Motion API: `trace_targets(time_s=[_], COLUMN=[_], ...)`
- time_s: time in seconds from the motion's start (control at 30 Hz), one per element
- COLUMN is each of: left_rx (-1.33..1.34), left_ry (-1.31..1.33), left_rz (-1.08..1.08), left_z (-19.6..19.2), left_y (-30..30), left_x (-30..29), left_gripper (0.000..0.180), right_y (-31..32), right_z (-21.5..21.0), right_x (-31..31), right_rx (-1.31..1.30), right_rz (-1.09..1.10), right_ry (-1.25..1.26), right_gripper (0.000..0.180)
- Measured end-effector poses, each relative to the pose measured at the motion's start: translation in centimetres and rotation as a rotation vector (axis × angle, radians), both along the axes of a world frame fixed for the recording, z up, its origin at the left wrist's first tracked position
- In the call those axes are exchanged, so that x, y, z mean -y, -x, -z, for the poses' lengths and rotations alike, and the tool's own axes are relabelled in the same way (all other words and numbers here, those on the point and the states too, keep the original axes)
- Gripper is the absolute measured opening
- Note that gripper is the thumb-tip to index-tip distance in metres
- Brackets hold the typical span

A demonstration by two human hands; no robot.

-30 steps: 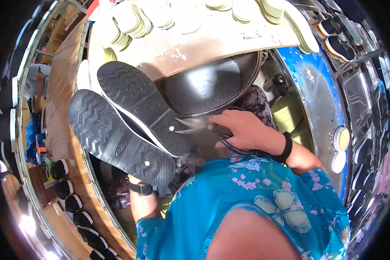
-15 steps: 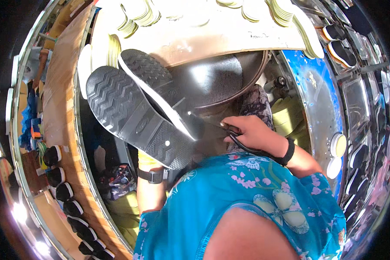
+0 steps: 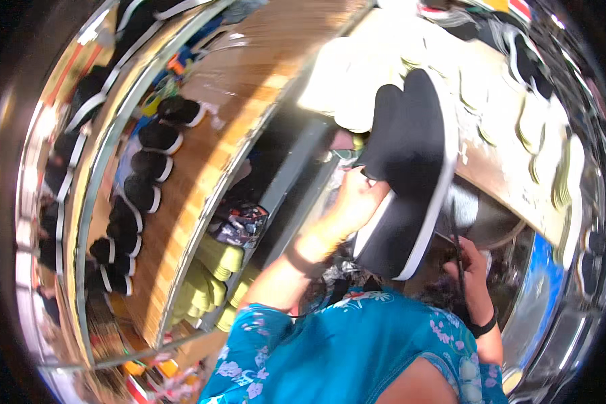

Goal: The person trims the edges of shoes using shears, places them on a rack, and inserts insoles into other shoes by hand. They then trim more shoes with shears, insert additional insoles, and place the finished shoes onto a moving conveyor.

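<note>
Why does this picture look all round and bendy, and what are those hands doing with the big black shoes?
The picture comes from a small camera worn on a person's head, looking down. Its lens sees very wide, so straight edges curve like in a bubble. The blue flowered shirt at the bottom is the person's own. Their left hand holds up a pair of black shoes with white soles. Their right hand, with a dark wristband, holds a thin dark tool; I cannot tell what kind. On the long wooden table at the left lies a row of more black shoes. Pale shoe insoles lie on the bench at the upper right.
</note>
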State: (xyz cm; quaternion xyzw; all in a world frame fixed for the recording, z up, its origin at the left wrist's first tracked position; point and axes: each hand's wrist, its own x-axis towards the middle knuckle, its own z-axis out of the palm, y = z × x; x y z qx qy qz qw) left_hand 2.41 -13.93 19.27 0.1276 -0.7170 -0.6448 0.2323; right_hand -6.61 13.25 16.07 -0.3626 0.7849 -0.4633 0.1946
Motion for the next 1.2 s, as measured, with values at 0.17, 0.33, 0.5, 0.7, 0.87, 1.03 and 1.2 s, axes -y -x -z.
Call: trace_targets(time_s=[0.17, 0.33, 0.5, 0.7, 0.87, 1.03, 1.2], left_rx=[0.398, 0.819, 0.887, 0.362, 0.171, 0.152, 0.297], left_ry=[0.724, 0.667, 0.862, 0.759, 0.682, 0.673, 0.848], left_rz=[-0.528, -0.926, -0.801, 0.008, 0.348, 0.477, 0.691], left_z=[-5.5, -10.4, -10.0, -8.5, -6.2, 3.5, 7.1], left_y=[-10.6, -24.4, -22.8, 6.0, 3.9, 0.0, 9.7], left_x=[9.8, 24.1, 30.3, 11.6, 2.9, 10.8, -6.4], left_gripper=[0.005, 0.017, 0.015, 0.019, 0.024, 0.031, 0.027], right_y=[1.3, 2.2, 0.7, 0.7, 5.2, 14.6, 27.2], right_z=[-1.4, 1.0, -1.6, -0.4, -0.4, -3.5, -5.2], right_x=[4.8, 6.6, 11.5, 12.8, 5.2, -9.4, -24.2], right_rx=[0.362, 0.172, 0.058, 0.164, 0.146, -0.256, -0.702], right_rz=[0.062, -0.021, -0.198, -0.204, 0.098, 0.802, 1.344], right_ry=[-0.159, -0.325, -0.262, -0.410, -0.227, -0.187, -0.479], right_gripper=[0.044, 0.046, 0.047, 0.058, 0.060, 0.043, 0.061])
